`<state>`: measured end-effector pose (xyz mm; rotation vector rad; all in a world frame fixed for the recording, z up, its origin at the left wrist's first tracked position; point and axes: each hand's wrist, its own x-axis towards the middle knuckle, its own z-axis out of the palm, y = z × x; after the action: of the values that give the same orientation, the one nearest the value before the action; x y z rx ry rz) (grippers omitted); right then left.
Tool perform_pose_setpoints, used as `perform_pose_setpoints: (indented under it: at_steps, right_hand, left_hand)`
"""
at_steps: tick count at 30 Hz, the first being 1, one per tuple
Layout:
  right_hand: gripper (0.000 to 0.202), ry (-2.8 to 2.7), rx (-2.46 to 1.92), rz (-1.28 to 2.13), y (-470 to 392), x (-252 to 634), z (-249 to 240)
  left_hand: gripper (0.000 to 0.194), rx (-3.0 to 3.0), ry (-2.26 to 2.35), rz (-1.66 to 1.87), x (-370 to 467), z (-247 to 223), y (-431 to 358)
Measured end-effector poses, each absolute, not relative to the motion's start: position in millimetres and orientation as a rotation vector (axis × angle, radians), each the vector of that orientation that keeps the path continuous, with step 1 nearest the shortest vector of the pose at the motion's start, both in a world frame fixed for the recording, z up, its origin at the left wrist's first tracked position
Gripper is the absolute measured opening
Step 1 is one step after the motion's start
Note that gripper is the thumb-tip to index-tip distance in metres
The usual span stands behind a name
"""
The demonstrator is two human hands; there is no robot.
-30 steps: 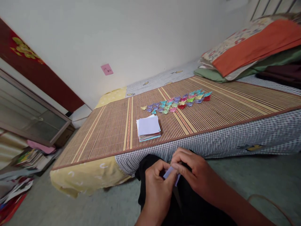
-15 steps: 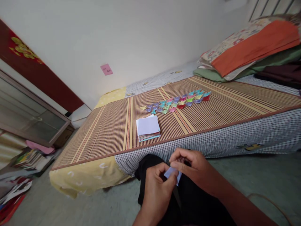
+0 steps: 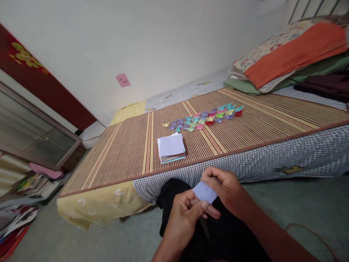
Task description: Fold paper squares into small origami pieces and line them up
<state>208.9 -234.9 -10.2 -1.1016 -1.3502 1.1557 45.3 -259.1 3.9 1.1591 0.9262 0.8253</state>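
Note:
A small folded piece of pale blue-violet paper (image 3: 205, 192) is held between both hands above my lap. My left hand (image 3: 188, 213) pinches its lower edge, thumb on top and fingers beneath. My right hand (image 3: 225, 187) grips its upper right side between thumb and bent fingers. A stack of square paper (image 3: 171, 146), lilac sheet on top, lies near the front edge of the striped mat. Behind it, small folded paper shapes (image 3: 204, 118) in many colours stand in slanting rows.
The striped mat (image 3: 122, 153) covers a bed against the wall. Folded bedding (image 3: 294, 54) is piled at the back right. A glass-fronted cabinet (image 3: 35, 127) and a pile of books (image 3: 35, 187) are at the left. A cord (image 3: 313, 234) lies on the floor.
The folded paper has turned and now shows a wider flat face. My right hand has moved slightly up and right, and my left fingers have spread out under the paper.

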Motion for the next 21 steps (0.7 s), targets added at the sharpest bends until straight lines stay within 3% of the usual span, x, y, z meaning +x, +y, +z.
perform_pose_setpoints:
  at_steps: [10,16,21]
  right_hand:
    - [0.025,-1.435,-0.965,1.304,-238.7,207.9,-3.3]
    - [0.030,-1.493,-1.095,1.155,-246.7,207.0,-10.5]
    - [0.036,-1.591,-1.061,1.140,-244.4,213.2,-10.3]
  left_hand:
    - [0.031,1.185,0.954,0.987,37.7,-3.2,-248.0]
    - [0.031,1.246,1.150,1.227,40.7,-8.3,-250.7]
    - [0.033,1.294,1.120,1.144,42.0,-1.1,-249.7]
